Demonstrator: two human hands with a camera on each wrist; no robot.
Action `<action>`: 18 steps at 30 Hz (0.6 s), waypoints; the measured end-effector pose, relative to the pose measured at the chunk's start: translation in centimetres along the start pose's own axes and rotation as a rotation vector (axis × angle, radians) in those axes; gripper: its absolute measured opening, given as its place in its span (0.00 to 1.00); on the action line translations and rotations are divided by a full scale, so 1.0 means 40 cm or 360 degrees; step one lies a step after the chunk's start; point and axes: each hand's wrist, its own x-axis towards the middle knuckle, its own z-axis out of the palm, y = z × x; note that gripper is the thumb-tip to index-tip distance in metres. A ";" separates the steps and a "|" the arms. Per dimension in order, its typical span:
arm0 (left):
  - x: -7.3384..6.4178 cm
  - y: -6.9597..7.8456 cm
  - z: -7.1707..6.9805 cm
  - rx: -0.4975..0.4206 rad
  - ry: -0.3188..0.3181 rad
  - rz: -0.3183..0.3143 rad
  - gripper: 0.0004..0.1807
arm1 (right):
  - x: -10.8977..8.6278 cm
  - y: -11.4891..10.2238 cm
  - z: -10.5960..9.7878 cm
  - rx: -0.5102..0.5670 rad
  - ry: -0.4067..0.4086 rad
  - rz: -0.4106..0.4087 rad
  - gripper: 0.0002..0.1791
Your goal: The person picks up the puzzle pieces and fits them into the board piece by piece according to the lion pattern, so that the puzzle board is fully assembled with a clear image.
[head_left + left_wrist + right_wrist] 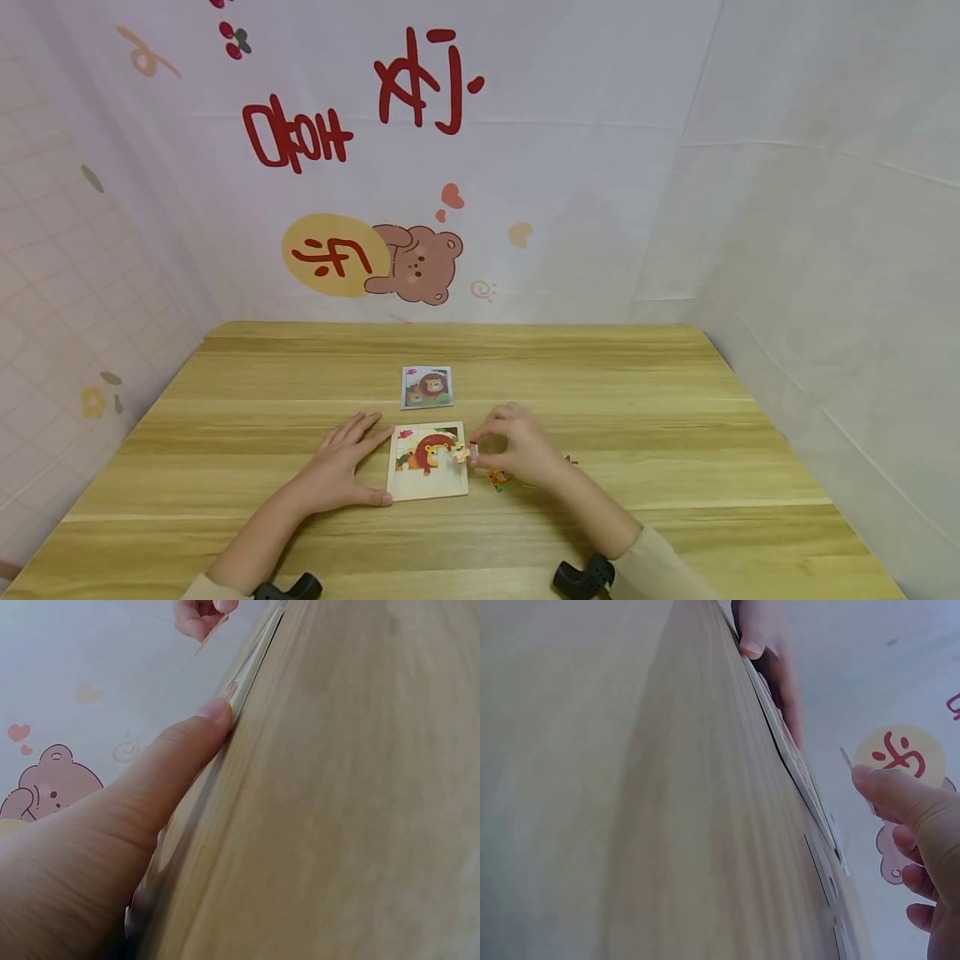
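Note:
A square wooden puzzle board [429,492] lies on the table, its upper part filled with a lion picture and its lower part bare wood. My left hand [337,471] rests at its left side with fingers spread, thumb at the near left corner and index finger by the far left corner. Over the board's right edge, my right hand [521,446] pinches a jigsaw piece [461,454] between thumb and fingertips. In the right wrist view the piece [847,758] appears edge-on, raised above the board. Loose jigsaw pieces [499,478] lie beside the board, partly hidden under the right hand and forearm.
Behind the board lies a small picture card [427,388] with a matching lion scene. The wood-grain table [615,375] extends to both sides. A white printed cloth [570,208] hangs along its back edge, with more cloth at the left and right.

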 end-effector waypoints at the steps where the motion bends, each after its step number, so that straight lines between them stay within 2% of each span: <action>1: 0.000 0.000 0.000 0.0001 0.0001 0.0002 0.58 | 0.004 -0.001 0.004 -0.0007 -0.0007 -0.0007 0.14; 11: 0.001 0.000 0.002 0.0004 0.0002 -0.0004 0.58 | 0.032 -0.007 0.039 -0.0038 -0.0056 -0.0025 0.15; 18: 0.000 0.000 0.000 -0.0010 -0.0001 -0.0004 0.58 | 0.046 -0.008 0.059 -0.0072 -0.0120 0.0045 0.14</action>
